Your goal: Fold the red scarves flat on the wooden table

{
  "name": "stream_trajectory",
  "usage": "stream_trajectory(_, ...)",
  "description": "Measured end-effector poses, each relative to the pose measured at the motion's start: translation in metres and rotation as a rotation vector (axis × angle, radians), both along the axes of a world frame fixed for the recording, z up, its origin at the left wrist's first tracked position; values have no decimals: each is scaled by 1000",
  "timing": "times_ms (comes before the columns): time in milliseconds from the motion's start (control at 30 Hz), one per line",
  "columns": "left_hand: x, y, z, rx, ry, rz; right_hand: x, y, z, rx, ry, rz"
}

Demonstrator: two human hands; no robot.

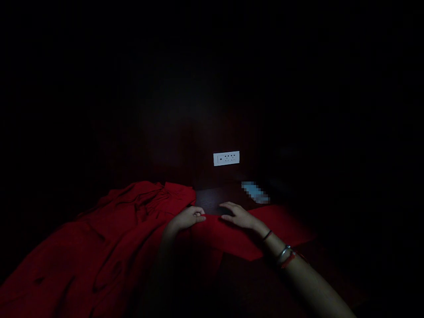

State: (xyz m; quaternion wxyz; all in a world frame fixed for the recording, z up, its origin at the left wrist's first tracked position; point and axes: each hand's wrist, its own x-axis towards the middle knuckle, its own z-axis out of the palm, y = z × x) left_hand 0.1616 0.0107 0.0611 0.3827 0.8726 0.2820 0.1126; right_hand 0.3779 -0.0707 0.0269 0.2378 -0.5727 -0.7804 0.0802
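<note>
My left hand (191, 217) pinches the flat red fabric panel (212, 232) at its edge; my right hand (241, 217), thumb spread, is farther along; I should keep it taut.

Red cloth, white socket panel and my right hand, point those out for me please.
Red cloth (132, 225): head view, on its bunched, wrinkled part.
White socket panel (226, 158): head view, on the middle of its face.
Right hand (241, 217): head view, on the back of the hand.
</note>
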Motion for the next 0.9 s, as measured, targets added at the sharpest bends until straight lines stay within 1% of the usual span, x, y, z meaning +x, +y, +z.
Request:
stream_trajectory(67, 4, -1, -2, -19, 8, -30, -22, 1, -1, 51, 75, 76)
stream_trajectory(133, 6, -3, -4, -99, 21, -52, -33, -2, -7, 63, 109, 94)
stream_trajectory(267, 2, -4, -5, -286, 72, -67, -32, -9, -24, 61, 182, 110)
stream_trajectory(367, -1, -4, -3, -301, 106, -63, -30, -8, -30, 100, 225, 115)
stream_trajectory(433, -2, -6, 1, -223, 125, -72, -31, -7, -31, 124, 239, 125)
stream_trajectory(500, -2, -9, 5, -52, 138, -98, -33, -6, -30, 144, 249, 134)
stream_trajectory(567, -1, -16, 7, 153, 152, -124, -34, -7, -29, 169, 261, 139)
stream_trajectory(633, -1, -24, 6, 290, 156, -122, -35, -8, -27, 191, 268, 153)
stream_trajectory(733, -4, -34, -2, 371, 130, -68, -35, -10, -25, 208, 265, 147)
stream_trajectory(833, -12, -40, -15, 388, 67, -46, -35, -13, -25, 192, 230, 90)
stream_trajectory(900, -20, -43, -24, 385, 21, -4, -35, -15, -25, 191, 205, 54)
